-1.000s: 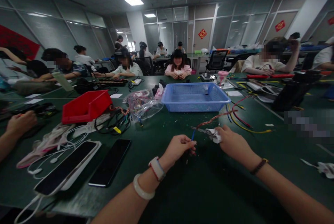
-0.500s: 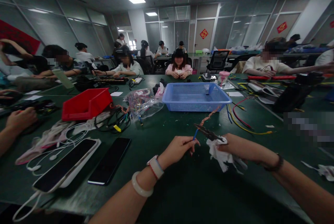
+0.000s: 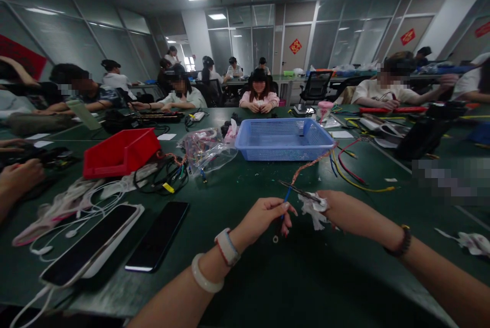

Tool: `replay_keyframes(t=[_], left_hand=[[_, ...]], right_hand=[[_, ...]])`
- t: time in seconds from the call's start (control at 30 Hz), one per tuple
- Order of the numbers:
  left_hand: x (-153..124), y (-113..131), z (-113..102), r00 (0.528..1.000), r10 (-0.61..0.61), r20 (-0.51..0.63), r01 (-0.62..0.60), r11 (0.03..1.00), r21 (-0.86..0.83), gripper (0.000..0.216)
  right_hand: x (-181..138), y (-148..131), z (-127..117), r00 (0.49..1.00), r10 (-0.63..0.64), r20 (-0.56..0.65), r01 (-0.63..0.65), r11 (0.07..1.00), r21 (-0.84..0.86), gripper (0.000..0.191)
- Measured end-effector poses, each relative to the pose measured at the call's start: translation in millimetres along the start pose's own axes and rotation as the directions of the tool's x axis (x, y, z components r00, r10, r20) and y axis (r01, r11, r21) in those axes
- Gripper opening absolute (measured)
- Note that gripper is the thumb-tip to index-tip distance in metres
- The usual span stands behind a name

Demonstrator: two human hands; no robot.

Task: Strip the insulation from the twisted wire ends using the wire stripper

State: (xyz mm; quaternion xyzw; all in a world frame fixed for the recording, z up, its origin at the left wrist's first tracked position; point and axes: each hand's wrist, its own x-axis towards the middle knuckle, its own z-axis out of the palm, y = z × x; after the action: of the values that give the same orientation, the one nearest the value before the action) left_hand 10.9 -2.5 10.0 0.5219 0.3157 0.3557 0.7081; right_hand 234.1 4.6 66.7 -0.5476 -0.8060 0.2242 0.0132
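My left hand (image 3: 268,218) is closed, pinching a blue wire (image 3: 287,194) between thumb and fingers. A ring terminal (image 3: 275,239) shows just below these fingers. From the wire's upper part a braided copper strand (image 3: 306,166) runs up and right toward the blue basket. My right hand (image 3: 337,208) is wrapped round pliers (image 3: 300,192), with crumpled white tissue (image 3: 314,208) around their handles. The plier jaws lie across the blue wire near the copper; whether they grip it I cannot tell.
Beyond my hands stands a blue basket (image 3: 283,153), with colored cables (image 3: 350,175) to its right. On the left lie a red bin (image 3: 122,154), a clear bag of wires (image 3: 206,147), a black phone (image 3: 158,236) and a white-cased phone (image 3: 94,246). Several people sit around.
The pliers have turned to a flatter angle and shifted slightly left, closer to my left hand. The ring terminal now shows below my left fingers. The whole view has shifted a little.
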Motion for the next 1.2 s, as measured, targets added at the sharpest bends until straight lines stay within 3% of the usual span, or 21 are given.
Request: replay_keyframes(t=[0.27,0.33,0.43,0.53,0.63,0.73,0.83,0.9,1.03,1.2], left_hand=[[-1.0,2.6,-2.4,0.999,0.004,0.046,-0.005,1.000,0.020,0.030],[-1.4,3.4,-3.2,0.999,0.020,0.050,-0.024,0.997,0.076,0.030],[-1.5,3.3,-5.4,0.997,0.046,0.060,-0.055,0.987,0.151,0.033],[-0.7,1.1,-8.1,0.993,0.065,0.098,-0.082,0.981,0.175,0.034],[0.1,-1.1,-9.0,0.988,0.074,0.133,-0.096,0.982,0.164,0.034],[0.1,-1.5,-7.6,0.985,0.090,0.149,-0.111,0.984,0.141,0.035],[0.2,-0.9,-6.6,0.979,0.121,0.164,-0.145,0.980,0.140,0.037],[1.3,-1.2,-7.2,0.980,0.147,0.135,-0.167,0.974,0.155,0.039],[5.1,-4.3,-10.1,0.983,0.179,-0.036,-0.168,0.966,0.197,0.038],[5.5,-4.8,-9.7,0.963,0.211,-0.168,-0.160,0.948,0.274,0.043]], right_hand=[[2.9,8.5,-1.1,0.998,-0.052,-0.036,0.050,0.996,-0.070,0.025],[2.6,11.9,-2.4,0.995,-0.102,0.008,0.102,0.995,0.009,0.025],[0.4,20.2,-2.7,0.973,-0.159,0.165,0.109,0.956,0.273,0.028],[-3.6,29.5,2.1,0.929,-0.175,0.327,-0.039,0.831,0.555,0.033],[-8.2,31.1,10.0,0.877,-0.206,0.433,-0.222,0.626,0.748,0.030],[-11.0,23.8,18.2,0.814,-0.262,0.518,-0.390,0.415,0.822,0.026],[-10.1,13.6,25.4,0.762,-0.361,0.537,-0.464,0.274,0.842,0.026],[-7.8,7.2,28.8,0.768,-0.386,0.511,-0.461,0.220,0.860,0.025],[-2.6,-5.7,31.3,0.827,-0.297,0.478,-0.460,0.131,0.878,0.020],[0.5,-17.0,33.7,0.825,-0.314,0.470,-0.478,0.055,0.877,0.016]])
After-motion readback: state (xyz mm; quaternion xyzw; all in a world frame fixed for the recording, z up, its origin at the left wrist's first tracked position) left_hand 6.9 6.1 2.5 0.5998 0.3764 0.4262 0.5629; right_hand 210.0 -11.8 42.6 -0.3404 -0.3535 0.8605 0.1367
